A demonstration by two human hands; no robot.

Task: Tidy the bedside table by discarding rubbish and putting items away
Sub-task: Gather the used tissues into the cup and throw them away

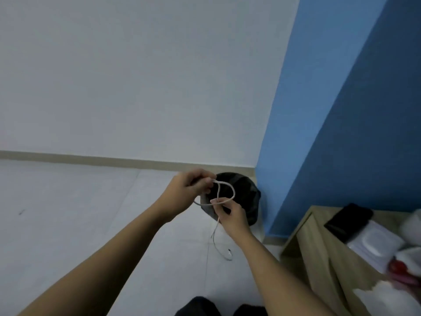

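A thin white cable (230, 188) is looped between both hands in front of me, over the floor. My left hand (187, 190) pinches the top of the loop. My right hand (230, 215) pinches the crossing below it, and the cable's loose end (228, 253) dangles down toward the floor. Just behind the hands stands a black bin (247, 190) lined with a dark bag, partly hidden by them. The wooden bedside table (319, 242) is at the lower right.
On the table lie a black phone (348, 218), a white flat pack (376, 244), a red item (397, 267) and white tissue-like things (387, 297). A blue wall rises behind the table, a white wall to the left. My dark trouser legs (205, 306) show at the bottom.
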